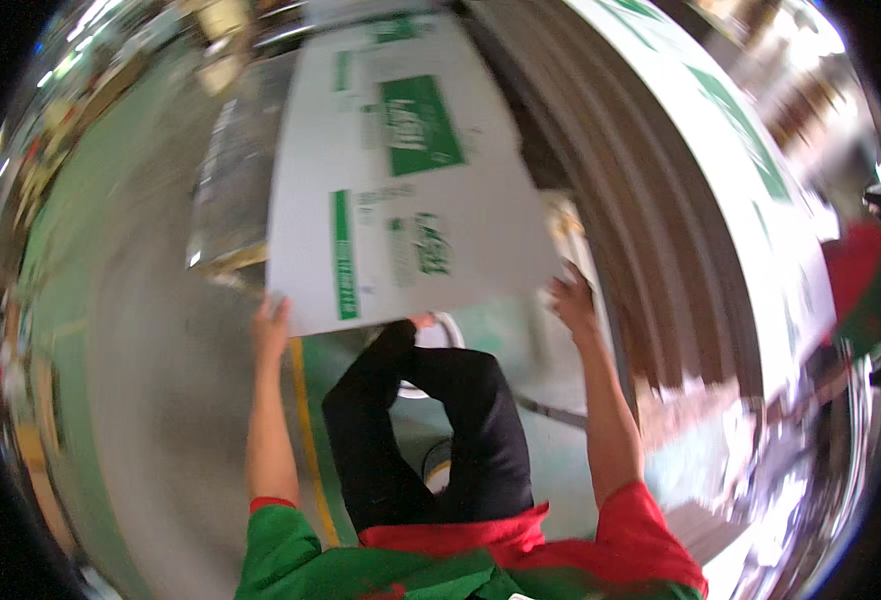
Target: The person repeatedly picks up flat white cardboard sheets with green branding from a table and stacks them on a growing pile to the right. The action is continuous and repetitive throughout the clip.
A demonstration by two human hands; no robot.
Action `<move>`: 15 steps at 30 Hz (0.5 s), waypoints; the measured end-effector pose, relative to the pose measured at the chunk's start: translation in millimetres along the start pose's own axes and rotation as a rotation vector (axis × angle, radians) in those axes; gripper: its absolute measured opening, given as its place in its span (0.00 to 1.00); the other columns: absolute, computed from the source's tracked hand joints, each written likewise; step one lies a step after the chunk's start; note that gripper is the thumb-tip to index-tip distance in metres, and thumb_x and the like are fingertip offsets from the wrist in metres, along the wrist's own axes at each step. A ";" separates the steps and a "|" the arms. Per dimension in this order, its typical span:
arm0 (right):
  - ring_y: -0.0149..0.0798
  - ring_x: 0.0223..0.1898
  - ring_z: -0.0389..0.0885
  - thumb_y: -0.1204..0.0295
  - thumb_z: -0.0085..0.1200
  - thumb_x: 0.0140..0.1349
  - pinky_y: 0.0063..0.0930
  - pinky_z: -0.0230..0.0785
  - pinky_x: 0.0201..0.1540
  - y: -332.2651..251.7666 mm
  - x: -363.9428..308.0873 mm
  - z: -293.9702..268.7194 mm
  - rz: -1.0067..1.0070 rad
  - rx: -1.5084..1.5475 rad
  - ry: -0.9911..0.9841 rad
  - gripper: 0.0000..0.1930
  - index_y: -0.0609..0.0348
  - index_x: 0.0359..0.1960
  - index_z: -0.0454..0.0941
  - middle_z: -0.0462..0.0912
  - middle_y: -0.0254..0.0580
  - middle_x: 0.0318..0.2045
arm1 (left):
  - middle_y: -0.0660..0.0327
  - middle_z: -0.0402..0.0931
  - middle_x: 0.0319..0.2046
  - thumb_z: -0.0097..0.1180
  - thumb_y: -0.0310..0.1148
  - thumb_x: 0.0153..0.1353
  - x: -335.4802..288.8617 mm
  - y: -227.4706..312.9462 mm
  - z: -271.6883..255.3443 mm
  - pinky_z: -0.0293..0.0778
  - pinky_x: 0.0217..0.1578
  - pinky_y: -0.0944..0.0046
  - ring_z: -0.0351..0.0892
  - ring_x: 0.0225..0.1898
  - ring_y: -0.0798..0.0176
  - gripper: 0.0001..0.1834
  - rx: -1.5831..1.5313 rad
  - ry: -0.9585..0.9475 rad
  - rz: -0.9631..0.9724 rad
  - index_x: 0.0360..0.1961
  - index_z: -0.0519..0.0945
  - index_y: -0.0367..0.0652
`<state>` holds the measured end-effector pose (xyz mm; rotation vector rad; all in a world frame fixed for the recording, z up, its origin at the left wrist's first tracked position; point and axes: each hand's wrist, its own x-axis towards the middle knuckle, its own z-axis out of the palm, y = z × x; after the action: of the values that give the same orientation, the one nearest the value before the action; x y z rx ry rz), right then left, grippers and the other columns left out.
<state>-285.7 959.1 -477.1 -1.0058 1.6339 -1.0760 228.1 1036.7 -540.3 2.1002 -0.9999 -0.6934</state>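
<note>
A large flat white cardboard sheet [311, 160] with green printed blocks stretches away in front of me, above my knees. My left hand [273, 318] grips its near left corner, thumb on top and the other fingers hidden beneath. At the near right corner, my right hand [573, 298] pinches the edge, with its fingers partly under the board. The sheet's far end reaches toward a machine table at the top of the view, slightly blurred.
To my right rises a tall stack of brown-edged cardboard sheets [651, 200] with a white printed top. A dark metal surface [241, 160] lies left of the sheet. A yellow line [306, 430] crosses the floor. Another person's red and green sleeve [858, 280] shows at the far right.
</note>
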 end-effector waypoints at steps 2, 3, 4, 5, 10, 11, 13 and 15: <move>0.34 0.22 0.72 0.68 0.55 0.68 0.36 0.69 0.29 -44.4 -41.8 -13.1 -0.413 -0.388 -0.030 0.16 0.62 0.54 0.78 0.77 0.37 0.20 | 0.41 0.70 0.61 0.60 0.51 0.64 3.3 -0.5 10.7 0.63 0.64 0.48 0.68 0.64 0.42 0.39 0.580 0.053 0.201 0.68 0.66 0.37; 0.34 0.24 0.75 0.69 0.55 0.68 0.35 0.71 0.31 -71.5 -69.6 -40.2 -0.446 -0.453 -0.055 0.13 0.62 0.49 0.80 0.78 0.40 0.20 | 0.42 0.70 0.61 0.60 0.50 0.64 -2.3 0.9 16.3 0.62 0.65 0.47 0.67 0.65 0.43 0.38 0.584 0.119 0.318 0.67 0.66 0.37; 0.34 0.26 0.77 0.69 0.55 0.68 0.35 0.72 0.33 -99.4 -91.6 -67.2 -0.546 -0.474 -0.186 0.10 0.63 0.43 0.83 0.78 0.43 0.19 | 0.42 0.69 0.61 0.60 0.49 0.64 -12.4 3.5 21.6 0.61 0.66 0.46 0.66 0.65 0.43 0.37 0.666 0.206 0.287 0.67 0.66 0.37; 0.35 0.28 0.79 0.70 0.55 0.67 0.33 0.72 0.35 -126.7 -116.2 -108.8 -0.662 -0.523 -0.070 0.11 0.65 0.31 0.83 0.81 0.43 0.22 | 0.42 0.69 0.61 0.60 0.49 0.64 -26.0 7.5 26.7 0.63 0.65 0.46 0.67 0.64 0.43 0.36 0.534 0.142 0.394 0.65 0.68 0.37; 0.23 0.13 0.49 0.62 0.49 0.71 0.23 0.41 0.17 -202.2 -103.4 -287.5 -0.541 0.257 0.461 0.23 0.44 0.15 0.58 0.54 0.24 0.13 | 0.43 0.73 0.58 0.59 0.50 0.65 -125.5 51.0 57.9 0.75 0.54 0.52 0.76 0.58 0.47 0.31 0.028 -0.353 0.229 0.59 0.74 0.36; 0.23 0.13 0.49 0.62 0.50 0.70 0.23 0.40 0.16 -189.8 -97.0 -295.9 -0.453 0.420 0.361 0.22 0.44 0.16 0.58 0.53 0.24 0.12 | 0.45 0.76 0.56 0.59 0.50 0.66 -148.8 70.7 70.6 0.77 0.50 0.55 0.79 0.55 0.49 0.29 -0.075 -0.420 0.223 0.56 0.76 0.36; 0.24 0.12 0.47 0.64 0.50 0.70 0.23 0.40 0.16 -160.8 -90.1 -288.9 -0.365 0.614 0.268 0.22 0.44 0.16 0.58 0.53 0.24 0.12 | 0.51 0.82 0.50 0.57 0.47 0.68 -198.9 128.5 104.0 0.77 0.47 0.59 0.83 0.50 0.54 0.23 -0.565 -0.536 0.102 0.50 0.78 0.35; 0.26 0.12 0.47 0.65 0.51 0.69 0.24 0.41 0.17 -135.4 -87.5 -252.1 -0.345 0.702 0.074 0.21 0.45 0.17 0.58 0.53 0.24 0.12 | 0.47 0.80 0.50 0.52 0.42 0.70 -249.1 208.4 141.6 0.80 0.51 0.57 0.83 0.49 0.54 0.24 -0.904 -0.803 0.220 0.55 0.74 0.31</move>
<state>-484.8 1054.2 -274.9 -0.7798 1.0093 -1.7713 -102.1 1092.8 -425.0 0.8985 -1.0037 -1.5680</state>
